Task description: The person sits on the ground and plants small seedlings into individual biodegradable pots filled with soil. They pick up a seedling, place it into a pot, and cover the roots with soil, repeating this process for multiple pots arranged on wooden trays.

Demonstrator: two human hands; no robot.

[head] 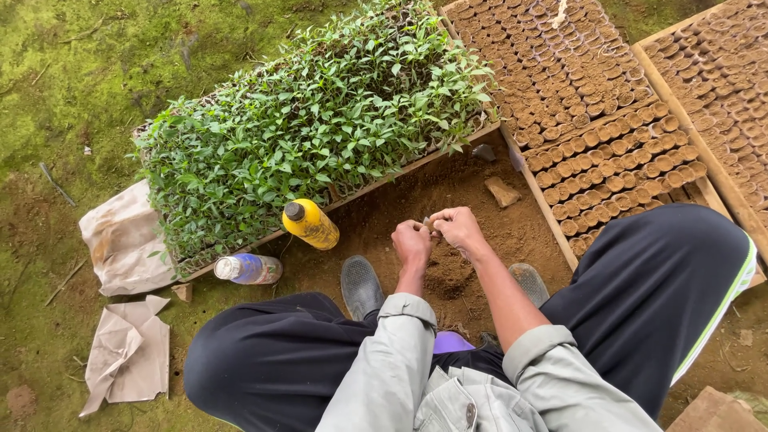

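My left hand and my right hand meet above a patch of loose brown soil between my feet. Together they pinch a small soil-filled pot, mostly hidden by the fingers. I sit with black-trousered legs spread, grey shoes on the dirt. A bed of green seedlings lies just beyond my hands on the left. Wooden-framed trays of several small soil-filled pots stretch away on the right.
A yellow bottle and a clear plastic bottle lie by the seedling bed's edge. Crumpled paper sacks rest on mossy ground at the left. A stone lies on the soil. Another pot tray is at far right.
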